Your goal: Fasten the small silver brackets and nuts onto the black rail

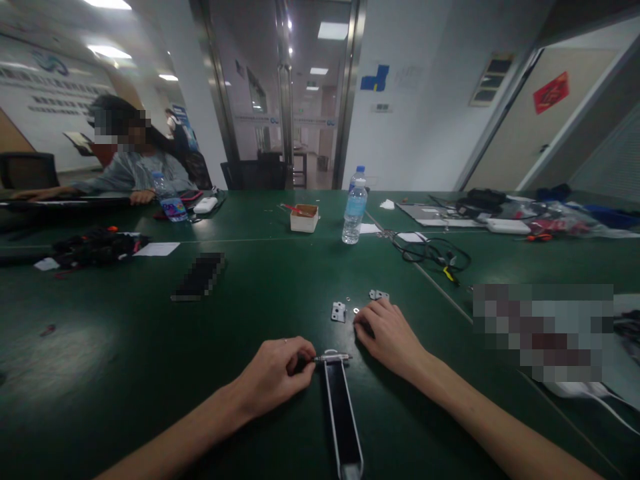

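Note:
My left hand (283, 369) pinches the left end of a thin metal rod (334, 358), which lies across the far end of a long, narrow black piece with a light frame (343, 417). To the right, my right hand (383, 332) rests on the green table, fingers curled down beside a small washer (356, 311); what its fingertips hold, if anything, is hidden. A flat metal bracket (339, 312) with holes lies left of that hand. Another bracket (379, 295) is just beyond its knuckles, and a tiny ring (348, 299) sits between the two brackets.
Ahead stand water bottles (355, 213) and a small open box (304, 219). Black cables (430, 252) lie at right, a dark phone-like slab (200, 276) at left. A person (143, 163) sits across the table at far left, near another bottle (171, 200).

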`<state>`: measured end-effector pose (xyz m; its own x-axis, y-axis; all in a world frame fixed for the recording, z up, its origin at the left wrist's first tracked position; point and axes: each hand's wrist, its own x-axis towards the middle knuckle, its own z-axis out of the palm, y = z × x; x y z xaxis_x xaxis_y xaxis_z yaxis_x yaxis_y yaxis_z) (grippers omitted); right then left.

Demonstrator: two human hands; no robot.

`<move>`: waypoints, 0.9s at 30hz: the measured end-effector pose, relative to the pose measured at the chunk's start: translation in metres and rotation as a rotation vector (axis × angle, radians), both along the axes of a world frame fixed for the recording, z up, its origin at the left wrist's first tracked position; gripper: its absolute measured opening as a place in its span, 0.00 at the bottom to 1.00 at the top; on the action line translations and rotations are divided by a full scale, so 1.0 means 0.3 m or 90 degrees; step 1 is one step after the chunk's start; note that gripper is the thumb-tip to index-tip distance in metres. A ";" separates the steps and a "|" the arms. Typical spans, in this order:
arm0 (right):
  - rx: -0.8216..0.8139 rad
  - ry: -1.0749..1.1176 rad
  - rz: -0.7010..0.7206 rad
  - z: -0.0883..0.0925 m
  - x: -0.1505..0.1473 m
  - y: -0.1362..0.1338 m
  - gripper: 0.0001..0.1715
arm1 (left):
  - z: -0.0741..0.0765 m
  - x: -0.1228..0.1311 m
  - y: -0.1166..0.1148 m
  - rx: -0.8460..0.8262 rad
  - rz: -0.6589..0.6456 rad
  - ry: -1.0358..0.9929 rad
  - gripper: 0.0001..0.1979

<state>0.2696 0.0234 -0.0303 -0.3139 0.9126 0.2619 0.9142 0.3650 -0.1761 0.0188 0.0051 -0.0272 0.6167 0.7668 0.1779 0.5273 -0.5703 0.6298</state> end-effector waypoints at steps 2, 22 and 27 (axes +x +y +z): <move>-0.023 0.005 0.004 0.004 0.000 -0.001 0.07 | 0.000 -0.001 0.000 -0.003 -0.003 0.009 0.07; 0.047 0.202 0.238 0.053 -0.056 -0.072 0.06 | 0.018 0.008 -0.004 0.168 -0.021 -0.009 0.06; 0.092 0.328 0.337 0.056 -0.120 -0.127 0.07 | -0.004 0.009 -0.015 0.392 -0.052 -0.096 0.04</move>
